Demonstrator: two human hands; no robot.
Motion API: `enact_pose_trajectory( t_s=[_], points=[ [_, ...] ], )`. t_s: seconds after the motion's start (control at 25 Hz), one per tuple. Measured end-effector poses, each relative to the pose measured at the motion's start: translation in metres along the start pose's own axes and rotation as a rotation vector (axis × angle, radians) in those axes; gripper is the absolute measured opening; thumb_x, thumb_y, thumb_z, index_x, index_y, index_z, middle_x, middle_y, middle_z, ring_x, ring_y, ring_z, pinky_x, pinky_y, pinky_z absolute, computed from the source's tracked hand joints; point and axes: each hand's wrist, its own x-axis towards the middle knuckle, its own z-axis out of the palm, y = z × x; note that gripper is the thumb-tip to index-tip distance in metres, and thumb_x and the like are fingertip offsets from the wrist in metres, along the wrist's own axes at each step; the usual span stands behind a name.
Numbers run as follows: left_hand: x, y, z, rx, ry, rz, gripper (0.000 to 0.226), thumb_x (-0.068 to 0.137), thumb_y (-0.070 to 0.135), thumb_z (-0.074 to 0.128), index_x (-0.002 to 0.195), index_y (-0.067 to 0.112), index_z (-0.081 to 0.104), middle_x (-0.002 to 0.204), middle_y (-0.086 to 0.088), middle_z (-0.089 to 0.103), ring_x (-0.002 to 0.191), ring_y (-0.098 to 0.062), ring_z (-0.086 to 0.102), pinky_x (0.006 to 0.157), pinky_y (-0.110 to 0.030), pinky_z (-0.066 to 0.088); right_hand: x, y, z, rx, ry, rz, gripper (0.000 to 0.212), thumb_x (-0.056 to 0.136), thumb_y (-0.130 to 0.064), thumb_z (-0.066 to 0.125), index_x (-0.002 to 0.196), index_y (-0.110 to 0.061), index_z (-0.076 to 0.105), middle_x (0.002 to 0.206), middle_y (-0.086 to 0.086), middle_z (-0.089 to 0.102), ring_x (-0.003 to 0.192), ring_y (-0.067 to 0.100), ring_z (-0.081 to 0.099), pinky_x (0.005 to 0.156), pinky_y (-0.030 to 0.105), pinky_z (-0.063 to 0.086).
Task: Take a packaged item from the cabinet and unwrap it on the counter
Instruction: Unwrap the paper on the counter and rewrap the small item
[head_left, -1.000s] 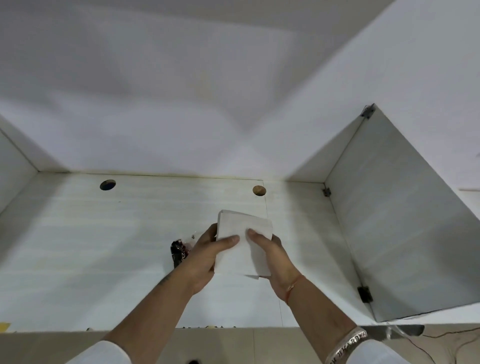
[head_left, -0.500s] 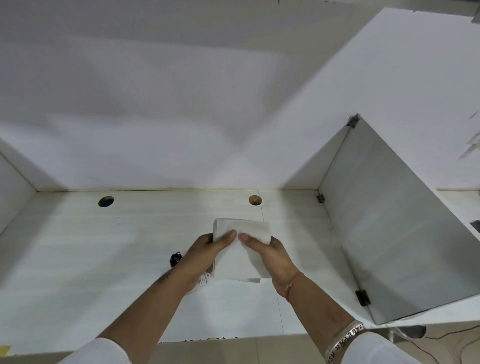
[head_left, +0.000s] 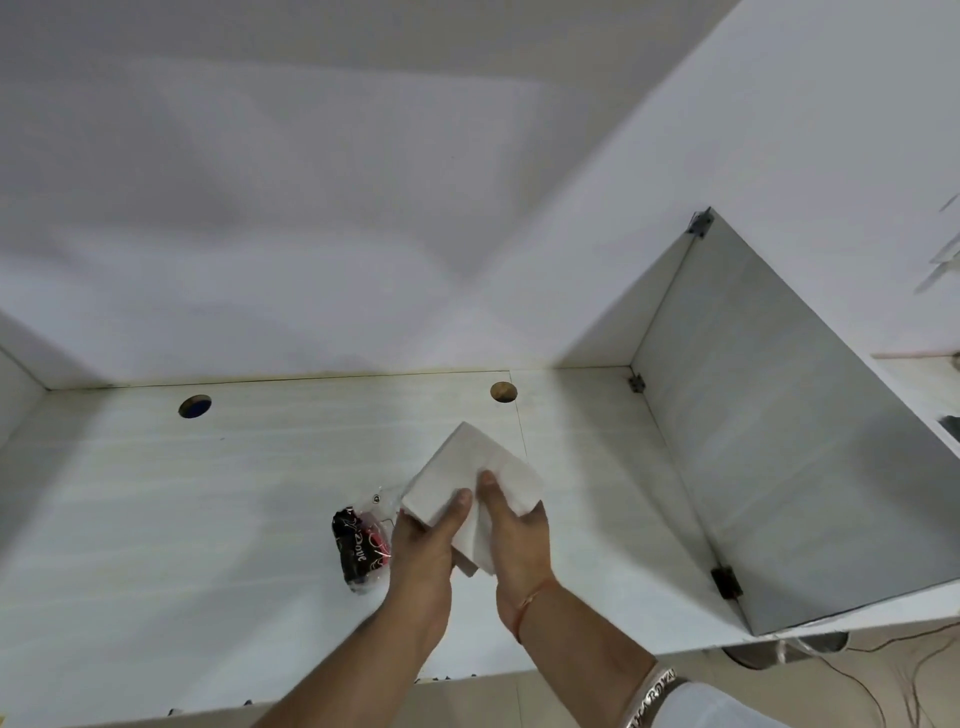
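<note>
A white folded stack of paper napkins (head_left: 470, 470) is held over the pale counter (head_left: 208, 519), turned so one corner points away from me. My left hand (head_left: 423, 545) grips its lower left side with the thumb on top. My right hand (head_left: 517, 540) grips its lower right side, thumb pressed on the top sheet. A black and red printed plastic wrapper (head_left: 359, 548) lies on the counter just left of my left hand, partly hidden behind it.
An open grey cabinet door (head_left: 789, 441) stands at the right, hinged at the back. Two round holes (head_left: 195, 406) are cut in the counter near the white back wall. Cables lie on the floor at the lower right.
The napkin stack has rotated from square-on to corner-forward in both hands. The hands shifted right, so more of the wrapper on the counter shows. The view tilted down a little.
</note>
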Motion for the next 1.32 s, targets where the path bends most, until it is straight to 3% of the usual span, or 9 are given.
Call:
enact_pose_trajectory(
  t_s=[0.12,0.28,0.4,0.6,0.8,1.0,1.12,1.2,1.32],
  points=[
    [0.024,0.006,-0.016,0.06,0.004,0.02,0.027,0.087,0.02,0.077,0.114,0.018,0.07,0.1,-0.011,0.079,0.081,-0.026,0.073,0.056,-0.034,0.046,0.007,-0.008,0.002,-0.067,-0.077,0.096,0.034,0.088,-0.03,0.079,0.118,-0.018,0.07,0.111,0.011,0.08,0.1,0.033,0.077,0.061,0.035,0.062],
    [0.071,-0.001,-0.061,0.144,-0.052,-0.196,0.031,0.089,0.012,0.075,0.12,0.014,0.069,0.114,-0.015,0.077,0.102,-0.036,0.072,0.074,-0.044,0.052,0.044,-0.008,-0.009,-0.329,-0.069,0.249,0.053,0.081,-0.026,0.083,0.121,-0.013,0.052,0.127,0.012,0.067,0.116,0.03,0.067,0.073,0.038,0.06],
    [0.12,-0.02,-0.113,0.237,0.037,-0.274,0.044,0.086,0.009,0.079,0.127,0.007,0.063,0.119,-0.019,0.075,0.103,-0.037,0.072,0.069,-0.043,0.062,0.064,0.012,-0.017,-0.553,-0.048,0.288,0.043,0.085,-0.021,0.078,0.117,-0.016,0.051,0.119,0.011,0.063,0.097,0.024,0.061,0.063,0.031,0.052],
    [0.185,-0.06,-0.165,0.912,0.236,-0.26,0.077,0.071,0.027,0.091,0.131,0.006,0.048,0.132,-0.02,0.057,0.114,-0.041,0.062,0.091,-0.049,0.057,0.095,0.054,-0.026,-0.739,-0.029,0.272,0.04,0.073,-0.025,0.076,0.107,-0.016,0.057,0.087,0.001,0.061,0.067,0.017,0.053,0.064,0.029,0.046],
    [0.174,-0.066,-0.144,1.463,0.398,0.024,0.08,0.07,0.041,0.084,0.134,0.01,0.049,0.131,-0.02,0.055,0.121,-0.044,0.055,0.091,-0.051,0.053,0.129,0.056,-0.022,-1.211,-0.022,-0.033,0.048,0.073,-0.029,0.07,0.12,-0.028,0.057,0.116,-0.006,0.056,0.108,0.019,0.062,0.085,0.03,0.051],
    [0.175,-0.046,-0.057,0.895,0.169,0.053,0.036,0.086,0.033,0.074,0.117,0.018,0.061,0.113,-0.002,0.066,0.095,-0.02,0.066,0.082,-0.031,0.051,0.181,0.063,-0.011,-1.689,-0.087,-0.073,0.122,0.064,-0.059,0.081,0.16,-0.026,0.014,0.166,0.014,0.014,0.156,0.037,0.015,0.119,0.053,0.032],
    [0.179,-0.037,-0.028,0.672,0.07,-0.112,0.03,0.089,0.04,0.07,0.111,0.02,0.065,0.11,0.001,0.068,0.096,-0.017,0.064,0.08,-0.029,0.047,0.198,0.073,-0.01,-1.739,-0.104,0.002,0.133,0.06,-0.055,0.086,0.161,-0.032,0.003,0.16,0.016,0.023,0.148,0.038,0.029,0.11,0.052,0.041],
    [0.18,-0.033,-0.019,0.691,0.066,-0.119,0.032,0.091,0.042,0.068,0.115,0.021,0.063,0.112,0.004,0.067,0.103,-0.019,0.063,0.082,-0.027,0.044,0.201,0.069,-0.009,-1.571,-0.057,0.034,0.123,0.055,-0.052,0.086,0.155,-0.036,0.017,0.143,0.009,0.043,0.132,0.033,0.047,0.099,0.045,0.049],
    [0.174,-0.022,-0.014,0.657,0.134,-0.091,0.055,0.09,0.045,0.07,0.136,0.021,0.052,0.13,0.004,0.058,0.113,-0.018,0.056,0.089,-0.028,0.04,0.189,0.035,0.0,-0.792,-0.064,0.173,0.104,0.053,-0.05,0.082,0.145,-0.029,0.037,0.13,0.011,0.061,0.111,0.03,0.064,0.085,0.038,0.053]
  ],
)
